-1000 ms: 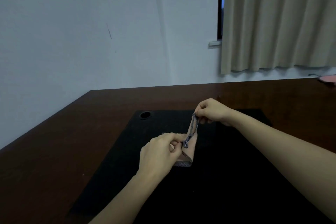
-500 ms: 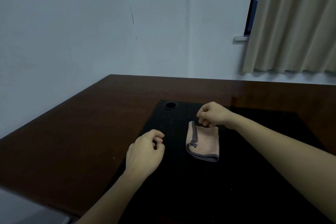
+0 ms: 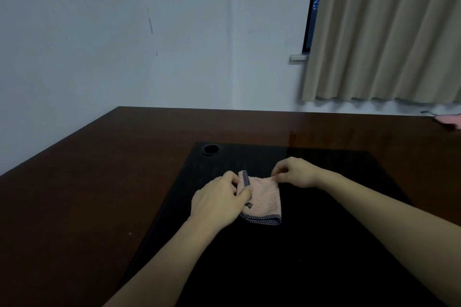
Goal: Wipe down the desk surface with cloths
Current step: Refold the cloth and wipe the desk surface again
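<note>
While both hands work folded pink cloth point(image 3: 264, 199) on black mat point(image 3: 311, 244) mid-table point(image 3: 87, 182): left hand point(image 3: 217, 203) pinches navy-trimmed left edge, right hand point(image 3: 295, 172) pinches far right corner. Cloth lies flat, small, not yet wiping. Risk, as judged: two light pinches pull opposite ways, fold springs open, cloth bunches; trim slips from fingers. Another pink item point(image 3: 449, 119) at far right edge, too cropped to name. Containers: none in view.

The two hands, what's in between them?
The pink cloth lies between the left hand and the right hand on the black mat; both pinch it, in the head view.
</note>
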`<state>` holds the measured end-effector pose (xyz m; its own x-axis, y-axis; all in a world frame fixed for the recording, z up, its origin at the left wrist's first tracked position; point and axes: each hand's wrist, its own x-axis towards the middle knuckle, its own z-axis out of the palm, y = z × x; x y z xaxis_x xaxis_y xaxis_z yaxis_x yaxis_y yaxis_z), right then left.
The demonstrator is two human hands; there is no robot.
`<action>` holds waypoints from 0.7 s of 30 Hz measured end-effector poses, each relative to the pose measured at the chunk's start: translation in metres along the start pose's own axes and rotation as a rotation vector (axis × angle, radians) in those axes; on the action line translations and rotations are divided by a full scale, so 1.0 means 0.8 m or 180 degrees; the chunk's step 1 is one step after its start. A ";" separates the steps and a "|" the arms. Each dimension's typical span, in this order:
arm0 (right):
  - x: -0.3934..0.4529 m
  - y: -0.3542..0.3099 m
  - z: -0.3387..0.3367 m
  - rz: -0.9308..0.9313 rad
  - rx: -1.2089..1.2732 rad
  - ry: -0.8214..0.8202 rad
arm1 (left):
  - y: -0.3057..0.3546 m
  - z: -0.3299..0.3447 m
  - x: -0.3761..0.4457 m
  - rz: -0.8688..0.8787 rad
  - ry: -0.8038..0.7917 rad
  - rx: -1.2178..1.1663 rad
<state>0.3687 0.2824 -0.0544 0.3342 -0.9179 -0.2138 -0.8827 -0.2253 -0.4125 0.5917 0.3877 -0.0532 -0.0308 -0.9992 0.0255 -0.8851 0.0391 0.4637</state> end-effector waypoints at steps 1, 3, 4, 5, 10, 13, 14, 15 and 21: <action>0.000 0.000 0.001 -0.0044 0.0097 0.0022 | 0.003 0.001 0.004 -0.0041 -0.0062 0.0024; 0.002 -0.002 0.003 -0.0090 0.0240 0.0035 | 0.005 0.002 0.010 -0.0118 -0.0162 0.0020; 0.003 -0.003 0.003 -0.0096 0.0283 0.0025 | 0.005 0.003 0.012 -0.0139 -0.0191 0.0037; 0.005 -0.004 0.004 -0.0092 0.0304 0.0011 | 0.006 0.003 0.014 -0.0155 -0.0207 0.0067; 0.010 -0.002 0.003 -0.0100 0.0435 0.0067 | 0.013 0.002 0.025 -0.0267 -0.0544 0.0083; 0.008 0.005 0.000 -0.0167 0.0526 0.0133 | 0.015 0.003 0.031 -0.0293 -0.0723 0.0111; 0.007 0.008 -0.001 -0.0179 0.0506 0.0131 | 0.015 0.002 0.034 -0.0304 -0.0734 0.0047; 0.007 0.011 -0.001 -0.0193 0.0469 0.0116 | 0.014 0.001 0.036 -0.0318 -0.0723 -0.0061; -0.001 0.031 -0.003 -0.0311 0.0315 0.0096 | 0.000 -0.003 0.046 -0.0724 -0.0636 -0.1574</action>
<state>0.3461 0.2769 -0.0624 0.4055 -0.9030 -0.1421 -0.8091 -0.2821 -0.5155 0.5917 0.3507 -0.0505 0.0052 -0.9632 -0.2688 -0.5589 -0.2257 0.7979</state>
